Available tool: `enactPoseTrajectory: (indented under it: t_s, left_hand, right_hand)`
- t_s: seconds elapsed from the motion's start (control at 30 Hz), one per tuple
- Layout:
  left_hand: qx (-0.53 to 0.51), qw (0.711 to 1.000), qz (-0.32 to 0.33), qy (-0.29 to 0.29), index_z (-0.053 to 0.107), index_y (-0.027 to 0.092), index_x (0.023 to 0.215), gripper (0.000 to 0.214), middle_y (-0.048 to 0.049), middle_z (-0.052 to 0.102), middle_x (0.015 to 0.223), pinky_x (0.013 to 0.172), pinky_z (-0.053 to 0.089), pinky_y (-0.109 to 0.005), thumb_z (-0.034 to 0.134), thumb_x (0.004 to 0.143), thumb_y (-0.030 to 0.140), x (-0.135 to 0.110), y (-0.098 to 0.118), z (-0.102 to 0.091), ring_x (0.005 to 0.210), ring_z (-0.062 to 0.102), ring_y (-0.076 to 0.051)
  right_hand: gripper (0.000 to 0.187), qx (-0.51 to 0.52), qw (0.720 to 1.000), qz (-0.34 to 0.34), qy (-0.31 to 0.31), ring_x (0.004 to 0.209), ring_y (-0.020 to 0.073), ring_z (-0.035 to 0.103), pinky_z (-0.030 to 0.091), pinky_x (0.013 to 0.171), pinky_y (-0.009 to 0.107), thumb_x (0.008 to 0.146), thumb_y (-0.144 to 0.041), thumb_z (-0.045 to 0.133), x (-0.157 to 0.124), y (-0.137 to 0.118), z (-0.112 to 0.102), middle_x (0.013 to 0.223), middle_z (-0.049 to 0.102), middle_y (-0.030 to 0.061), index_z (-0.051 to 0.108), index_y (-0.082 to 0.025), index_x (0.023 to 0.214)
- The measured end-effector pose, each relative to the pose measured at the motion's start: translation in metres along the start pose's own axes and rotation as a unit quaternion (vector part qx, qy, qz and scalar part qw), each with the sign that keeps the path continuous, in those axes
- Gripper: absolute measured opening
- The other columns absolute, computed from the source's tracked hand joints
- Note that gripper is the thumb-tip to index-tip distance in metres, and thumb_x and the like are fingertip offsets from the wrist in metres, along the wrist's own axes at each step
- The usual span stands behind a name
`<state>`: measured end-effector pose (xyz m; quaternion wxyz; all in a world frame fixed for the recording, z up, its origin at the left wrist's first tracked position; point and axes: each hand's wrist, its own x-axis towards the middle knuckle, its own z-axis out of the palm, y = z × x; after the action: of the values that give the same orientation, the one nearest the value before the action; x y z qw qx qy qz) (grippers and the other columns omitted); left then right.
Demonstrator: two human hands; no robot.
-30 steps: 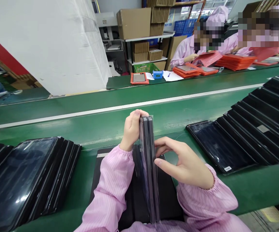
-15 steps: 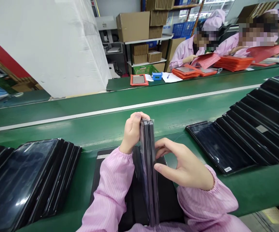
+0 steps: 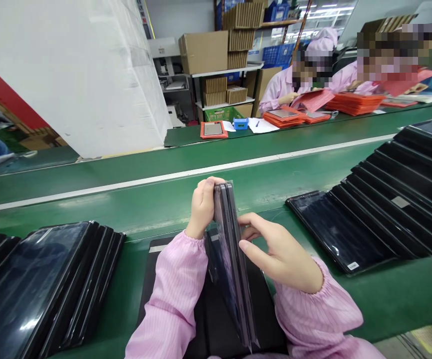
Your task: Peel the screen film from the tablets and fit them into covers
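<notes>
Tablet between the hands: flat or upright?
The tablet is upright, tilted slightly: the left hand holds its top end, its lower end over the black mat.

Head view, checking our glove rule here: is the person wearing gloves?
No, the left hand and right hand are both bare, emerging from pink striped cuffs.

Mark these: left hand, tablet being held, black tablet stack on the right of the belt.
Left hand (image 3: 203, 207): head view, back of the hand.
Held tablet (image 3: 228, 259): head view, long edge.
Black tablet stack (image 3: 373, 204): head view, overlapping fronts mid-stack.
</notes>
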<state>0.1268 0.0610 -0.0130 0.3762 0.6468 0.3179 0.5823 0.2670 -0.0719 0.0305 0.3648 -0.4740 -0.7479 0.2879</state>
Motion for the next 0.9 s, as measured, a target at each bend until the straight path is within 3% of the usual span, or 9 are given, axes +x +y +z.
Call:
enactPoseTrajectory:
  t_s: [0.17,0.57,0.9]
  left_hand:
    - [0.015,1.000,0.004,-0.012,0.065,0.021,0.078,0.057,-0.0063,0.068,0.082,0.072,0.048,-0.031,0.029,0.097,0.061,-0.004,0.008,0.000,0.079,0.062,-0.019]
    - [0.056,0.991,0.115,-0.049,0.064,0.022,0.075,0.053,-0.0016,0.067,0.075,0.083,0.041,-0.035,0.026,0.102,0.047,-0.015,0.031,0.004,0.073,0.058,-0.017]
    - [0.041,0.995,0.072,-0.047,0.065,0.023,0.076,0.055,-0.0039,0.067,0.077,0.082,0.045,-0.036,0.026,0.100,0.054,-0.014,0.027,0.002,0.072,0.058,-0.019]
  right_hand:
    - [0.019,0.010,1.000,0.002,0.003,0.078,0.0151,0.067,0.054,0.075,0.029,0.088,-0.021,0.054,-0.002,-0.001,-0.001,0.092,0.068,0.0030,0.055,-0.019,0.107]
    - [0.006,0.020,1.000,-0.022,0.007,0.075,0.0158,0.061,0.051,0.072,0.028,0.086,-0.024,0.055,-0.006,-0.002,-0.006,0.082,0.063,0.0023,0.054,-0.019,0.089]
    - [0.007,0.023,1.000,-0.013,0.009,0.076,0.0167,0.063,0.052,0.073,0.029,0.087,-0.025,0.055,-0.005,-0.003,-0.005,0.085,0.064,0.0028,0.050,-0.021,0.090]
